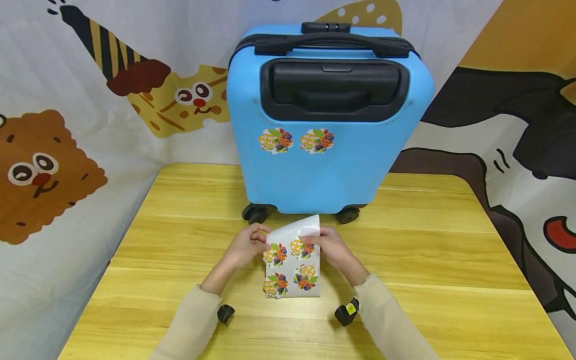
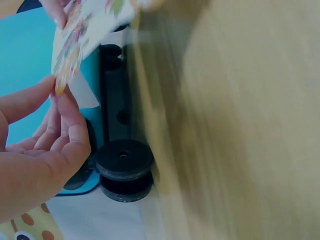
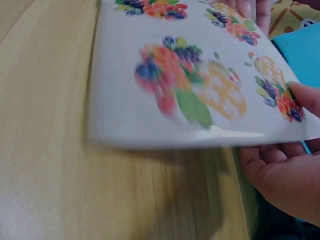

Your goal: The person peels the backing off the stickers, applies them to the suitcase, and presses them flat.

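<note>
Sticker sheet [image 1: 290, 269] being held above bench [image 1: 450, 260], in front of blue suitcase [image 1: 315, 182]; long axis being run near to far, far right corner being pointed toward suitcase. Left edge being pinched by left hand [image 1: 246, 246], tips closed together; right edge being gripped by right hand [image 1: 335, 246], thumb [image 3: 306, 98] above, fingers [image 3: 272, 154] beneath. Four fruit stickers [image 1: 306, 278] being carried on sheet. Suitcase being stood upright on wheels [image 1: 255, 214], contents being hidden; two matching stickers [image 1: 275, 140] being borne on it.

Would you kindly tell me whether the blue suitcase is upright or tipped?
Upright: the suitcase has its wheels down, carry handle uppermost.
</note>
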Motion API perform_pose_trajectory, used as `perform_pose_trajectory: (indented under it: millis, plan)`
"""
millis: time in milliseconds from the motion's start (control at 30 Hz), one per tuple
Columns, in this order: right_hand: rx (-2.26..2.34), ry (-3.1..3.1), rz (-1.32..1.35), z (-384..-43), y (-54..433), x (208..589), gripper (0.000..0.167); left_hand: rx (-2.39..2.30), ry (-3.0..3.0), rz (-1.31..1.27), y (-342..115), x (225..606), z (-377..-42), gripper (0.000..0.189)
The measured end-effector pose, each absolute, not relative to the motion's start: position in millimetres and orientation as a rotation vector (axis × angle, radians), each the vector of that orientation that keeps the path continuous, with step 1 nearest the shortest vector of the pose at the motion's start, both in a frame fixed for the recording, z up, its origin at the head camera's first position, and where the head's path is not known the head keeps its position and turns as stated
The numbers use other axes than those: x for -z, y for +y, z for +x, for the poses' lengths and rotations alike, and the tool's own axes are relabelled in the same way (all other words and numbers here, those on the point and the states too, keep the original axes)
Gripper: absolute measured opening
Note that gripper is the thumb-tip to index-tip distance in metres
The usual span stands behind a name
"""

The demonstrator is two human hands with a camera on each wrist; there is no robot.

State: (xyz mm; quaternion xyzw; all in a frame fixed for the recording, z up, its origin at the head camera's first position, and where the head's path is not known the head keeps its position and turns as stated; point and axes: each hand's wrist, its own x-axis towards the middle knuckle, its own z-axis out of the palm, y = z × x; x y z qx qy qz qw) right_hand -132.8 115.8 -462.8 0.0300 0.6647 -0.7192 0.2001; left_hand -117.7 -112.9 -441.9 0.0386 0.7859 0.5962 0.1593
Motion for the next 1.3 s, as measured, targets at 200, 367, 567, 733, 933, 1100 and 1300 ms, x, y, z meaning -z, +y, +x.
perform_pose_trajectory:
  millis: [200, 367, 567, 733, 933, 1100, 1300]
  plan:
    - [1.994, 1.870, 0.054, -131.4, 118.8, 464.6, 0.021, -1.733, 2.283, 0.049, -113.3, 437.0, -119.6, 0.033]
    - [1.891, 1.957, -0.032, -131.1, 126.9, 461.5, 0.023, -1.682, 2.327, 0.019, -112.8, 436.7, -120.4, 0.024]
    - [1.850, 2.083, -0.058, -133.8, 141.0, 446.1, 0.022, -1.671, 2.326, 0.039, -112.0, 424.7, -118.1, 0.017]
    - [1.912, 2.199, 0.001, -137.7, 149.5, 434.9, 0.024, -1.654, 2.358, 0.061, -112.9, 433.3, -121.5, 0.016]
    - [1.800, 2.240, -0.194, -131.1, 135.8, 422.1, 0.022, -1.643, 2.365, 0.075, -108.5, 431.4, -122.1, 0.016]
    - [1.673, 2.227, -0.393, -119.0, 107.7, 411.1, 0.018, -1.637, 2.356, 0.086, -102.8, 431.4, -122.0, 0.013]
    - [1.665, 2.280, -0.524, -110.3, 83.7, 409.4, 0.020, -1.641, 2.328, 0.129, -98.4, 433.3, -122.3, 0.012]
